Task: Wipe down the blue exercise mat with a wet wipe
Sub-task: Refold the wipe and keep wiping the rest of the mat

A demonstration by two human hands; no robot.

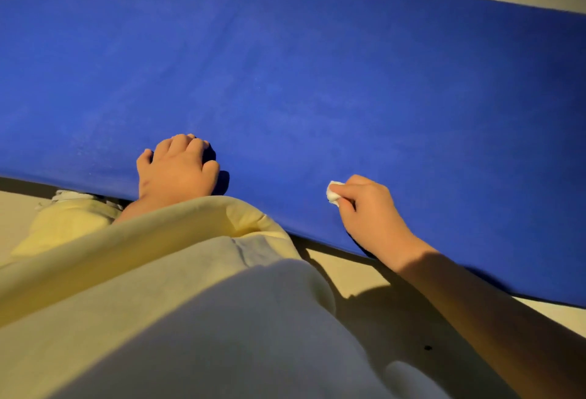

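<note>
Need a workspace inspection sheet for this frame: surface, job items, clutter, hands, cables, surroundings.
Surface: blue mat laid flat on pale floor.
Job's things: white wipe, wadded, over the mat by its near edge.
Clutter: whitish item beside the mat's near edge, unclear; dark speck on floor.
Hands: left hand rests on mat; right hand pinches wipe.
Cables: nothing seen.
Surroundings: pale yellow clothing in foreground.

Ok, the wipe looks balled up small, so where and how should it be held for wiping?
Probably from above, by its upper part: the wipe is a small white wad poking out past the fingertips of the right hand, low over the mat. Pinching it high leaves the underside bare to rub the flat surface.
</note>
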